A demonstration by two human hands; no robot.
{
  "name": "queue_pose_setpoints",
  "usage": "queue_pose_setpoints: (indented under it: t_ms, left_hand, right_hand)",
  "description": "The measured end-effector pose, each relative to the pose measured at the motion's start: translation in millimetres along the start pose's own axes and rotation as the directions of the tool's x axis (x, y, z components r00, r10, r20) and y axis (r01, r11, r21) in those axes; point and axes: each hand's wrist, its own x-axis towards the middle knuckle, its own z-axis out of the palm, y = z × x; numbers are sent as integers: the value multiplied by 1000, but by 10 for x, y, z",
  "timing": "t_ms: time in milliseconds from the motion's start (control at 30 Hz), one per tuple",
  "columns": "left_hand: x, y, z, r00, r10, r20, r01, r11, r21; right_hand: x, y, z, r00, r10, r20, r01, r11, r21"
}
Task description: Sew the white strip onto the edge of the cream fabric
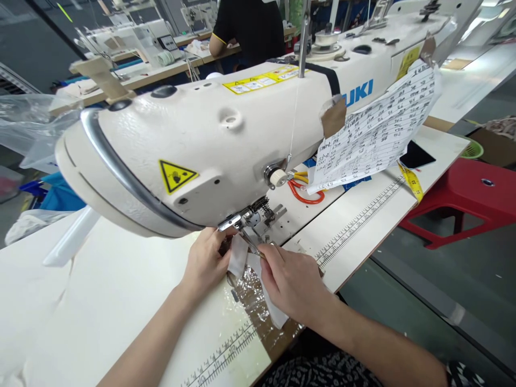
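A white sewing machine (193, 145) fills the middle of the view, its needle area and presser parts (258, 214) low on the near side. My left hand (206, 259) is under the machine head with fingers bent and thumb against a white fabric strip (238, 257); some fingertips are hidden. My right hand (293, 279) is closed around slim metal tweezers (250, 242), their tips pointing up toward the presser parts. A longer white strip end (278, 316) hangs below my right hand, over the clear-taped brown table edge (258, 301).
Orange-handled scissors (308, 199) lie behind the needle area, partly under a handwritten sheet (374, 129). A yellow measuring tape (411, 184) and dark phone (419, 155) are at the right. A red stool (463, 204) stands beside the table. A seated person (252, 32) works behind.
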Motion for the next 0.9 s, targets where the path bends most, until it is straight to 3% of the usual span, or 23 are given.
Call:
queue_pose_setpoints:
  t_ms: [233, 433, 600, 700, 800, 900]
  left_hand:
    - [3, -17, 1, 997, 18, -69, -22, 998, -62]
    - [-3, 18, -10, 965, 232, -122, -228, 972, 50]
    - [26, 92, -94, 938, 342, -54, -336, 936, 106]
    - [16, 170, -172, 934, 357, 19, -357, 931, 77]
    - [-30, 281, -213, 928, 365, 73, -372, 920, 122]
    - [-84, 404, -193, 943, 317, 101, -332, 912, 240]
  right_hand:
    - [8, -5, -20, 1000, -7, 28, 7, 1000, -1]
    - [16, -24, -26, 999, 7, 49, -4, 999, -54]
    - [-12, -39, -7, 999, 18, 44, -15, 997, -73]
    - [-180, -30, -110, 998, 39, 41, -41, 998, 53]
    - [-485, -27, -330, 982, 17, 186, -73, 952, 296]
    - [-818, -40, -542, 956, -34, 292, -78, 928, 363]
